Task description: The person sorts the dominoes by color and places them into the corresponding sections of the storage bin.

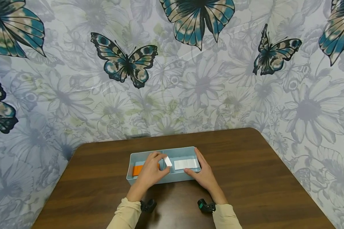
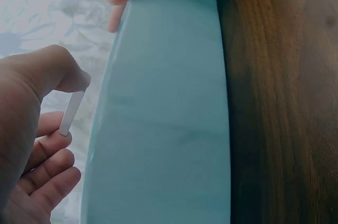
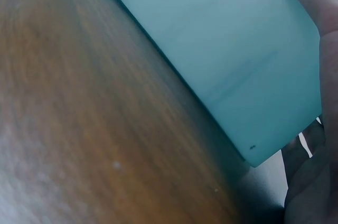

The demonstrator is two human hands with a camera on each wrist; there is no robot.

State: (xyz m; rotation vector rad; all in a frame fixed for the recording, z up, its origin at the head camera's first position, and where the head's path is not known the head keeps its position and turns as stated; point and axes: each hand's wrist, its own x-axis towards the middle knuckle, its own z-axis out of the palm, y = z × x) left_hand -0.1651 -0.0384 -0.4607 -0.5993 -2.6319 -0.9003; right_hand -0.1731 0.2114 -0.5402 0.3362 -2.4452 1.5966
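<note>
A light-blue two-compartment box stands on the table. Between thumb and fingers, my left hand pinches a thin white rectangular piece above the box's divider. In the left wrist view that white piece is seen edge-on, with fine lines along its side. My right hand grips the box's right end, thumb at the near rim and fingers along the end wall. White rectangular pieces lie side by side in the right compartment. An orange flat thing lies in the left one, partly hidden by my left hand.
The brown wooden table extends around the box on all sides. Behind it hangs a cloth printed with flowers and butterflies. Each wrist bears a dark strapped device, such as the right one.
</note>
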